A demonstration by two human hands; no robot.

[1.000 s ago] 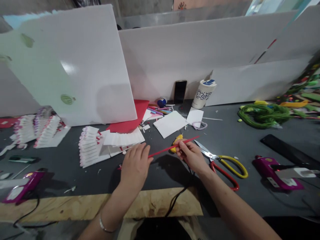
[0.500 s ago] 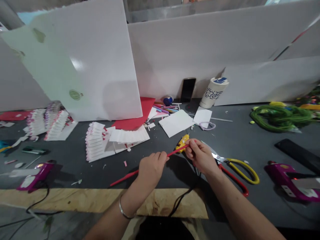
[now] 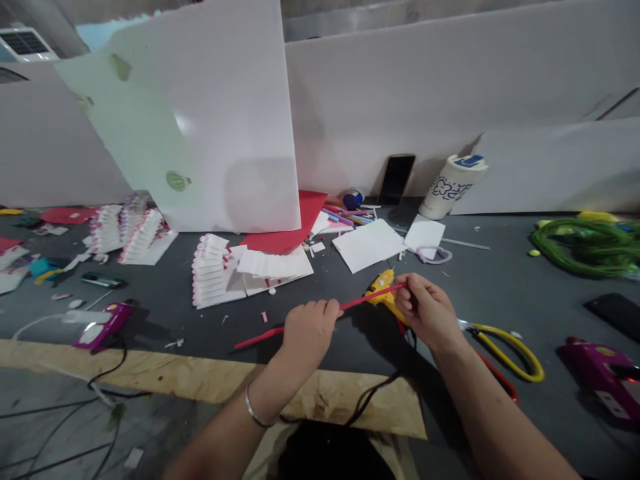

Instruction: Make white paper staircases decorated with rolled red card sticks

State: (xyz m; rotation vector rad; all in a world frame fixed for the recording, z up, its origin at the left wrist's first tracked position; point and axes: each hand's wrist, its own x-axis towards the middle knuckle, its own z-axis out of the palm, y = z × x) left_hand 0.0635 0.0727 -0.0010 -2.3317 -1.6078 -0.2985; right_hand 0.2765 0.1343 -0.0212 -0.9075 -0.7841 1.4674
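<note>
A long thin red strip (image 3: 360, 301) runs slanted across the dark table in front of me. My left hand (image 3: 310, 330) is closed around its middle, and its lower end (image 3: 255, 339) sticks out to the left. My right hand (image 3: 425, 308) pinches the strip's upper right end between thumb and fingers. A yellow glue gun (image 3: 383, 288) lies just behind the strip, beside my right hand. Scissors with yellow and red handles (image 3: 505, 350) lie partly hidden under my right wrist.
Stacks of white cut paper pieces (image 3: 213, 277) and a red sheet (image 3: 295, 223) lie behind my hands. White foam boards (image 3: 235, 120) stand at the back with a phone (image 3: 396, 179) and a cup (image 3: 450, 187). Purple glue guns (image 3: 103, 323) (image 3: 603, 377) sit left and right; green cord (image 3: 585, 243) lies far right.
My left hand went from flat on the strip to closed around it. The view has shifted left, so both hands and the table things sit further right.
</note>
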